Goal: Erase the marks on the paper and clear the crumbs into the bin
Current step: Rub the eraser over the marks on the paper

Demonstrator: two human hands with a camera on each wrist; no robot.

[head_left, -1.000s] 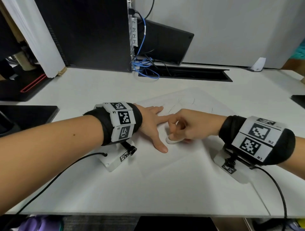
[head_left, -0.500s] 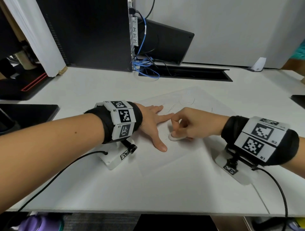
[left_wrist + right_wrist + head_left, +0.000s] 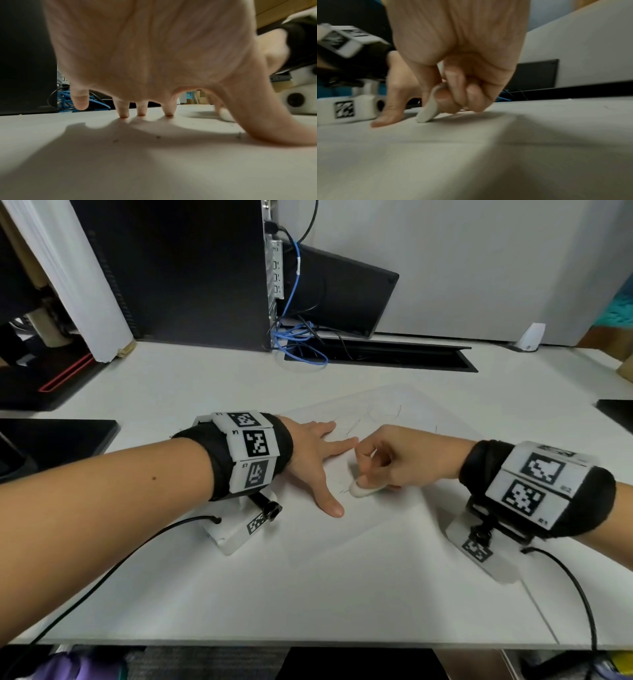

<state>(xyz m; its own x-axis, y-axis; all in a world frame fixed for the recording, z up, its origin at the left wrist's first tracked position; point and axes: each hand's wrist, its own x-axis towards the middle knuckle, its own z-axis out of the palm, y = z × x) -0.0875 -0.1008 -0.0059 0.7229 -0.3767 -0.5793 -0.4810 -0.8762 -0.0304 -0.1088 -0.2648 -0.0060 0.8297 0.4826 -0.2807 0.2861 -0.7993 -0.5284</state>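
Note:
A white sheet of paper (image 3: 394, 508) with thin pencil marks (image 3: 383, 412) lies on the white desk. My left hand (image 3: 315, 453) is spread flat on the sheet, its fingertips (image 3: 141, 113) and thumb pressing the paper down. My right hand (image 3: 394, 460) pinches a white eraser (image 3: 363, 490) between thumb and curled fingers, its tip touching the paper just right of my left thumb. In the right wrist view the eraser (image 3: 428, 111) leans on the sheet. Small dark crumbs (image 3: 157, 137) lie on the paper under my left palm.
A black computer tower (image 3: 178, 268) with blue cables (image 3: 298, 344) stands at the back, beside a cable slot (image 3: 383, 356) in the desk. Dark flat items sit at the left edge (image 3: 51, 440) and right edge (image 3: 616, 409). No bin is in view.
My right hand has slid the eraser back and forth over a short distance near my left thumb. My left hand has stayed pressed on the paper.

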